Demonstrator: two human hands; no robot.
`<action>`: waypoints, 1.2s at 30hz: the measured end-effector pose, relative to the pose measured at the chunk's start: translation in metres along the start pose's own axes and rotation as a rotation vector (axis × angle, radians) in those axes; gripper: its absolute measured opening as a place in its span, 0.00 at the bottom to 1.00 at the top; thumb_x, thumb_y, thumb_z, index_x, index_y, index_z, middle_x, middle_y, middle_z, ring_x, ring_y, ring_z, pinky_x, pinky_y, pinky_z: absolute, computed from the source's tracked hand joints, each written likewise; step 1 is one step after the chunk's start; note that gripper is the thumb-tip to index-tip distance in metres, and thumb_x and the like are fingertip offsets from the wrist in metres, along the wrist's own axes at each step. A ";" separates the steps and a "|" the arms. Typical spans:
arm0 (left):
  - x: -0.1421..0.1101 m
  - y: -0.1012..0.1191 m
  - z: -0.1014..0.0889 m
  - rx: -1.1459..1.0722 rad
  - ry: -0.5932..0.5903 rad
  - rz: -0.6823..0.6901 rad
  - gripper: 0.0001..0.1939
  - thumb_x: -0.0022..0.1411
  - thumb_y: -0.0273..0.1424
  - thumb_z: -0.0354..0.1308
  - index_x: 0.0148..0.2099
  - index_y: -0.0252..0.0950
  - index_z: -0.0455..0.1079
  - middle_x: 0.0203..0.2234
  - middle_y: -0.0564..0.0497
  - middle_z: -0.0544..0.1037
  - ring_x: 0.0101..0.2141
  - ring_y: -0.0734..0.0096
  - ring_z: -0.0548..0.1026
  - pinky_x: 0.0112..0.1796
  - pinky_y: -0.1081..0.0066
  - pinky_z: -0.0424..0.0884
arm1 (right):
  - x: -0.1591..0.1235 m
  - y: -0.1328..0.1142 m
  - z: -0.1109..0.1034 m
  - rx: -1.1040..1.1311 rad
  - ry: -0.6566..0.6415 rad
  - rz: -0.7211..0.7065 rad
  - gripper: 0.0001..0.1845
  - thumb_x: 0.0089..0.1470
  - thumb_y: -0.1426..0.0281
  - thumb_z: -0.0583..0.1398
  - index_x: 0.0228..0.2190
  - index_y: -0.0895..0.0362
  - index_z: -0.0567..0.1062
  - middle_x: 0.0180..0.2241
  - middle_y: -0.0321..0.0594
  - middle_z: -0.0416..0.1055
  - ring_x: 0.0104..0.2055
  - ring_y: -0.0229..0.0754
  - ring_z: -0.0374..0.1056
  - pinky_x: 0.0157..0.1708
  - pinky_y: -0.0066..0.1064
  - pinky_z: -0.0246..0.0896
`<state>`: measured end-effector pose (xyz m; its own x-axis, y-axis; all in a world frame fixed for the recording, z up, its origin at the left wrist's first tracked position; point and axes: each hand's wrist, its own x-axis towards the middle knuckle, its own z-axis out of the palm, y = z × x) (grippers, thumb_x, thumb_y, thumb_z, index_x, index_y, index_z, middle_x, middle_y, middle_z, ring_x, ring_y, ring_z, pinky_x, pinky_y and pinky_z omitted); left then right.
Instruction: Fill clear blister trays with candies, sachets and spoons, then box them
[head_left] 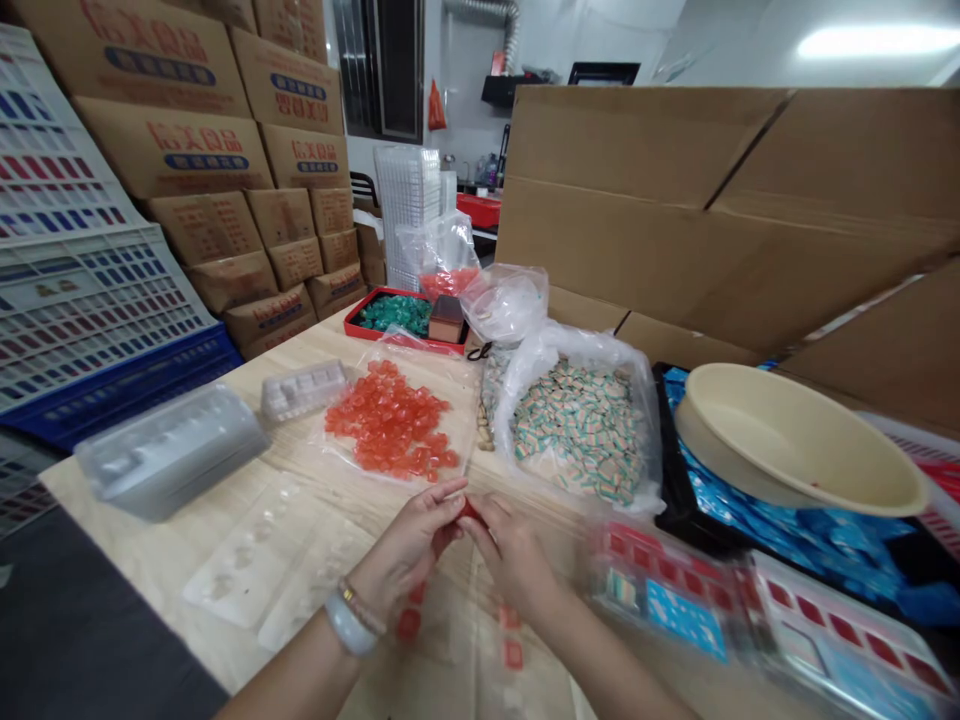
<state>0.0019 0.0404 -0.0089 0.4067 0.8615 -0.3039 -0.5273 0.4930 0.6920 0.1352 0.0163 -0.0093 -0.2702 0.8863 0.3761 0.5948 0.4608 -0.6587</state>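
My left hand (411, 540), with a bangle at its wrist, meets my right hand (516, 552) over the near middle of the wooden table. The fingertips of both pinch a small red piece (470, 509), mostly hidden by the fingers. Just beyond them a pile of orange-red translucent square pieces (390, 420) lies on a clear plastic sheet. A few loose red squares (513, 655) rest on the table below my forearms. To the left lie clear moulded plastic trays (240, 565). Blurred packs with red squares and blue sachets (660, 585) lie to the right.
An open plastic bag (581, 420) holds many small striped packets. A beige basin (795, 440) sits on a black crate of blue packets (720, 490). Stacked plastic trays (169, 450) stand left. A red tray (405, 342) with green pieces is at the back, near cardboard boxes (202, 155).
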 end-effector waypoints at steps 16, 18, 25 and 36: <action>-0.005 0.021 0.010 0.051 -0.012 0.186 0.26 0.44 0.25 0.62 0.48 0.35 0.64 0.25 0.54 0.72 0.29 0.76 0.68 0.37 0.73 0.59 | 0.028 -0.007 -0.013 1.209 -0.033 0.604 0.13 0.37 0.67 0.64 0.27 0.59 0.71 0.24 0.34 0.69 0.23 0.30 0.62 0.28 0.26 0.60; -0.007 0.017 0.009 0.043 -0.017 0.176 0.27 0.44 0.25 0.62 0.49 0.35 0.63 0.25 0.55 0.72 0.28 0.77 0.68 0.36 0.74 0.60 | 0.027 -0.012 -0.014 1.246 -0.031 0.604 0.12 0.34 0.69 0.66 0.23 0.59 0.69 0.19 0.30 0.66 0.19 0.28 0.59 0.23 0.22 0.58; -0.020 0.008 0.004 -0.105 -0.146 0.012 0.20 0.46 0.21 0.60 0.45 0.34 0.66 0.26 0.52 0.72 0.27 0.80 0.67 0.31 0.78 0.59 | 0.015 -0.021 -0.015 1.404 -0.221 0.685 0.13 0.37 0.70 0.64 0.19 0.58 0.62 0.09 0.23 0.54 0.10 0.23 0.38 0.08 0.16 0.34; -0.037 0.007 -0.012 -0.081 -0.135 -0.156 0.16 0.48 0.20 0.58 0.42 0.34 0.66 0.28 0.51 0.71 0.29 0.78 0.68 0.32 0.77 0.60 | -0.017 -0.015 -0.011 0.875 0.024 0.467 0.08 0.42 0.68 0.61 0.28 0.56 0.68 0.19 0.30 0.61 0.19 0.29 0.57 0.20 0.22 0.57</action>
<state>-0.0259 0.0133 -0.0010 0.5818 0.7523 -0.3090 -0.5056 0.6321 0.5871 0.1392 -0.0064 0.0018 -0.1301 0.9908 -0.0367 -0.1341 -0.0543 -0.9895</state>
